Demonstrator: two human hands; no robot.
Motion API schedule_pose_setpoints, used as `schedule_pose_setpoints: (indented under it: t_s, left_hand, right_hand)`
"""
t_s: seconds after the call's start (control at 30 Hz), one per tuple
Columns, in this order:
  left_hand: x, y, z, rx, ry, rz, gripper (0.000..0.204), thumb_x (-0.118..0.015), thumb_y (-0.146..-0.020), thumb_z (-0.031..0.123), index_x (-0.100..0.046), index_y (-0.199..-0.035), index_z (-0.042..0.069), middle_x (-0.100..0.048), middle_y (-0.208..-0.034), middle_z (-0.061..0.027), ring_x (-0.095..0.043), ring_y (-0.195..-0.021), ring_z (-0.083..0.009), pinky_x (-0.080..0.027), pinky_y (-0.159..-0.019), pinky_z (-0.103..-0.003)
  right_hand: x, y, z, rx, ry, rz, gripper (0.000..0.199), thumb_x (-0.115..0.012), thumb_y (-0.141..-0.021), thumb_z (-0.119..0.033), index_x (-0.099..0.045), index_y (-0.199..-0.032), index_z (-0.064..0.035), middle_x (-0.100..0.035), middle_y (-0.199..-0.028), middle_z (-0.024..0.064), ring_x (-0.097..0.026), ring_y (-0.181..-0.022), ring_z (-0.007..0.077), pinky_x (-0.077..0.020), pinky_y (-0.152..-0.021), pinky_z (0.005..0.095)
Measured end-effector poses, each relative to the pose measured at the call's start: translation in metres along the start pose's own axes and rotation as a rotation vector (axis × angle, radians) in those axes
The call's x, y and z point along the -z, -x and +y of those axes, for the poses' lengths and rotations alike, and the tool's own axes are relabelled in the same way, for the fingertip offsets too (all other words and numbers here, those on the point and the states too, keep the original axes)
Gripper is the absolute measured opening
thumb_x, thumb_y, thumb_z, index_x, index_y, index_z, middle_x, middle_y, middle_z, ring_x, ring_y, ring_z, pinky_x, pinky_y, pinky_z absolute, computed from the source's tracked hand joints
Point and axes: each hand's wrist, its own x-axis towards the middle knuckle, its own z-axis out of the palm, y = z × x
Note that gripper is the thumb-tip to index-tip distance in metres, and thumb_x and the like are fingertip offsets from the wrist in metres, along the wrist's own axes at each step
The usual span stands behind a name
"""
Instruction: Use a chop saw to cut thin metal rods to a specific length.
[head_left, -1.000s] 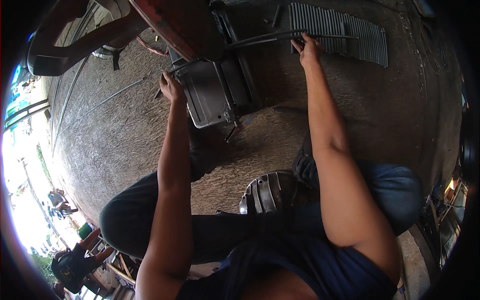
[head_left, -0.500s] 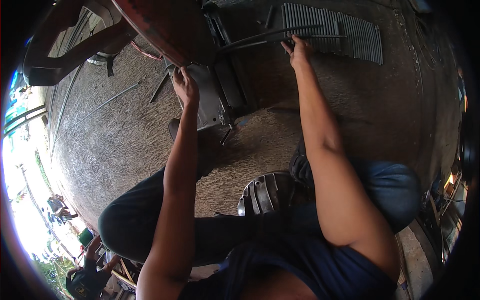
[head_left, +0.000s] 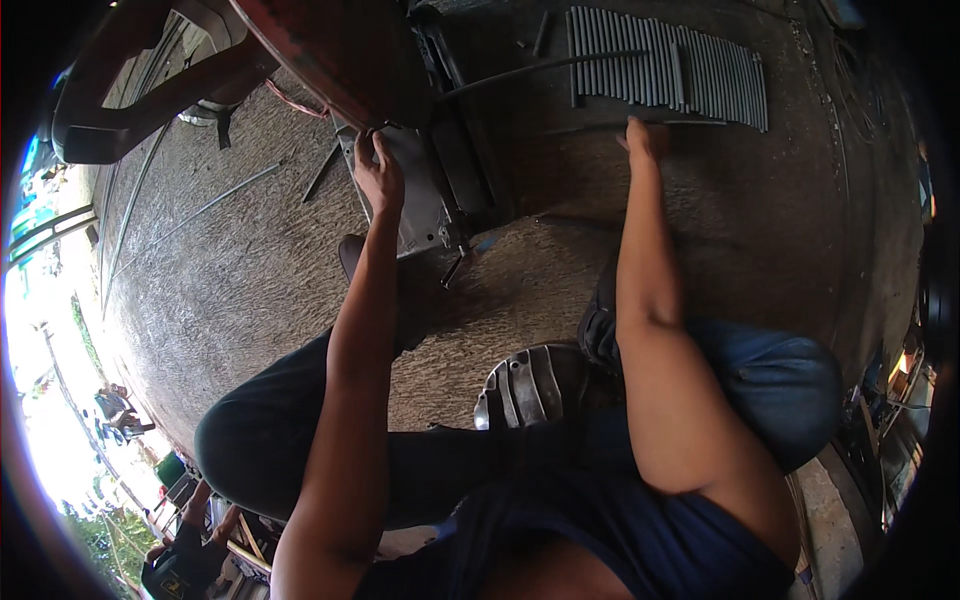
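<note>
A cut-off saw with a dark red blade guard point(head_left: 330, 60) and a black handle point(head_left: 130, 130) stands at the upper left on its grey metal base point(head_left: 418, 215). My left hand point(head_left: 380, 182) is at the guard's lower edge, fingers bent and close together; what they grip, if anything, is hidden. My right hand point(head_left: 648, 143) is closed on a thin dark metal rod point(head_left: 695, 123) held roughly level, just nearer than a row of short cut grey rods point(head_left: 620, 60) on the floor. Another long rod point(head_left: 530, 73) reaches from the saw across to that row.
A ribbed metal housing point(head_left: 525, 385) lies between my legs. Long thin rods point(head_left: 215, 205) lie on the rough floor at the left. A small dark bar point(head_left: 542, 33) is left of the cut row. Another person point(head_left: 185, 560) is at the lower left.
My right hand has moved right and nearer with one rod, drawing it away from the saw and off the cut row. My left hand has barely shifted.
</note>
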Motion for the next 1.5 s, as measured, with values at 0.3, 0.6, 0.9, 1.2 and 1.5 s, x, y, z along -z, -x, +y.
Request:
schedule_pose_setpoints:
  t_s: [0.3,0.6,0.9,1.2,1.5]
  left_hand:
    - [-0.003,0.003,-0.007,0.019,-0.02,-0.03,0.043,-0.053,-0.094,0.032,-0.059,-0.12,-0.001,-0.062,-0.118,-0.0201,-0.057,-0.114,-0.0316,-0.043,-0.096,-0.036]
    - [-0.002,-0.001,-0.009,0.005,-0.059,-0.032,0.04,-0.056,-0.092,0.029,-0.061,-0.116,-0.004,-0.064,-0.113,-0.021,-0.06,-0.108,-0.0328,-0.045,-0.093,-0.037]
    - [-0.004,0.0,-0.005,-0.029,-0.061,-0.031,0.038,-0.059,-0.091,0.026,-0.062,-0.115,-0.003,-0.066,-0.108,-0.0202,-0.062,-0.104,-0.0304,-0.045,-0.091,-0.035]
    - [-0.003,-0.004,-0.008,0.031,0.028,-0.052,0.04,-0.057,-0.092,0.028,-0.061,-0.117,-0.003,-0.064,-0.113,-0.0204,-0.06,-0.108,-0.0319,-0.045,-0.093,-0.036]
    - [-0.004,-0.005,-0.019,0.085,-0.041,-0.085,0.047,-0.054,-0.094,0.034,-0.058,-0.12,-0.004,-0.061,-0.119,-0.0217,-0.056,-0.115,-0.0325,-0.041,-0.099,-0.035]
  right_hand:
    - [-0.095,0.018,-0.049,-0.284,-0.606,-0.803,0.033,-0.063,-0.089,-0.02,-0.049,-0.106,0.0043,-0.058,-0.088,0.0134,-0.062,-0.076,0.0256,-0.0586,-0.072,0.0384]
    - [-0.118,0.004,-0.037,-0.357,-0.554,-0.692,0.033,-0.062,-0.09,-0.019,-0.051,-0.11,0.0037,-0.047,-0.113,0.0177,-0.054,-0.099,0.0245,-0.0588,-0.067,0.0363]
    - [0.0,-0.057,0.051,0.015,0.288,0.159,0.049,-0.064,-0.086,-0.037,-0.065,-0.096,0.011,-0.065,-0.094,0.0287,-0.065,-0.096,0.0354,-0.0503,-0.086,0.0489]
    - [0.006,-0.03,0.013,-0.161,-0.441,0.028,0.034,-0.058,-0.088,-0.002,-0.048,-0.116,0.0161,-0.053,-0.116,0.0281,-0.063,-0.097,0.0315,-0.0625,-0.076,0.0369]
    - [0.016,-0.021,-0.067,0.16,-0.565,-0.083,0.026,-0.051,-0.09,0.004,-0.049,-0.113,0.0158,-0.055,-0.109,0.0261,-0.065,-0.091,0.0323,-0.0644,-0.073,0.0362]
